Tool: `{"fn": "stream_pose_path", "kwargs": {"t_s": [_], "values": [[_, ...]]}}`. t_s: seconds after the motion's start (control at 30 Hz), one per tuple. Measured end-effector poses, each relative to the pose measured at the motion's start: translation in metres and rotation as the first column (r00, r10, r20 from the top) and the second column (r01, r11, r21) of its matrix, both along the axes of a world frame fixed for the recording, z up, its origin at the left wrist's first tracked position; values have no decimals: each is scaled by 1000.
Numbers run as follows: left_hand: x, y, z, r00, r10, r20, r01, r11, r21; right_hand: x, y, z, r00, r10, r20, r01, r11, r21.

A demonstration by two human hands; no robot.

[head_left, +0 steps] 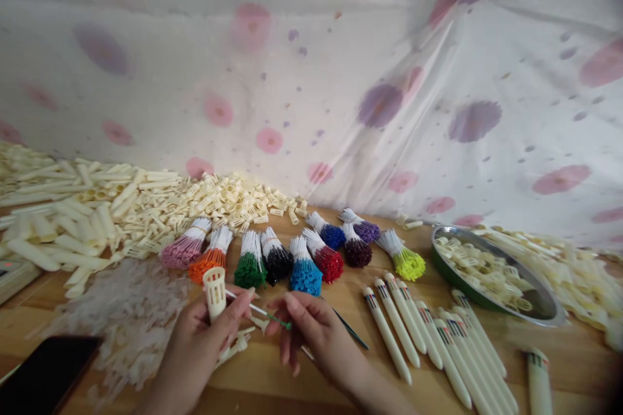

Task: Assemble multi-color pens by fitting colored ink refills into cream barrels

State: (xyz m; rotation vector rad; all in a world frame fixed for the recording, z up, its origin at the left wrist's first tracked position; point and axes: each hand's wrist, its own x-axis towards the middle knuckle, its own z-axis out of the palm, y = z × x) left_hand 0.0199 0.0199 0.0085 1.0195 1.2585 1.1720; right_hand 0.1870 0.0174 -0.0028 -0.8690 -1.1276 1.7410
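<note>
My left hand [202, 334] is closed around a cream slotted pen part [215, 295], held upright with its open ring end up. A thin white pen refill with a green end [272, 318] runs from the left thumb and forefinger across to my right hand [311, 331]. The right fingers are bent together at the green end; their exact grip is partly hidden. Behind the hands stand bundles of white refills with coloured ends, among them the green bundle [250, 266], the black bundle [276, 259] and the light blue bundle [305, 272].
Multicolour pens [389, 331] lie in a row at right, beside an oval metal bowl [549, 316] of slotted parts. Cream parts are heaped at back left [214, 201]. Small clear pieces [131, 318] and a dark phone [48, 373] lie at left. A patterned sheet [311, 78] hangs behind.
</note>
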Motion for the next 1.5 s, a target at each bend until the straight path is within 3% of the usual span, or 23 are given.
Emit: {"fn": "stream_pose_path", "kwargs": {"t_s": [0.1, 0.23, 0.43, 0.5, 0.6, 0.67, 0.77, 0.83, 0.93, 1.0, 1.23, 1.5], "values": [[-2, 1, 3, 1000, 27, 0, -27, 999, 20, 3, 1, -1, 994, -27, -101, 21, 998, -64], [-2, 0, 14, 988, 92, -125, -78, 991, 113, -3, -2, -1, 991, -41, -130, 24, 992, -126], [-1, -2, 17, 964, 128, -231, -88, 981, 175, -13, -5, 1, 956, -288, -52, 273, 941, -199], [-1, -1, 14, 961, 92, -263, -53, 987, 152, -11, -2, 1, 939, -345, -13, 338, 927, -164], [-3, 2, 13, 940, -58, -336, 104, 988, 119, 2, 6, 4, 899, -438, 28, 439, 898, -45], [-6, 3, 14, 901, -143, -409, 214, 968, 133, 19, 12, 9, 860, -510, 40, 507, 860, 53], [-10, 3, 17, 816, -162, -555, 308, 934, 181, 48, 17, 23, 814, -578, 54, 562, 808, 180], [-12, 4, 17, 739, -152, -656, 367, 907, 204, 62, 16, 33, 806, -583, 103, 540, 795, 278], [-14, 4, 14, 641, -119, -758, 444, 863, 240, 71, 9, 44, 783, -562, 267, 379, 771, 512], [-15, 5, 11, 605, -97, -791, 482, 835, 266, 70, 5, 47, 758, -559, 335, 283, 746, 603], [-16, 2, 10, 560, -36, -828, 538, 775, 331, 64, 0, 47, 723, -555, 412, 147, 706, 693], [-16, -1, 12, 555, -7, -832, 563, 739, 370, 61, -2, 50, 729, -550, 408, 92, 669, 738]]}}
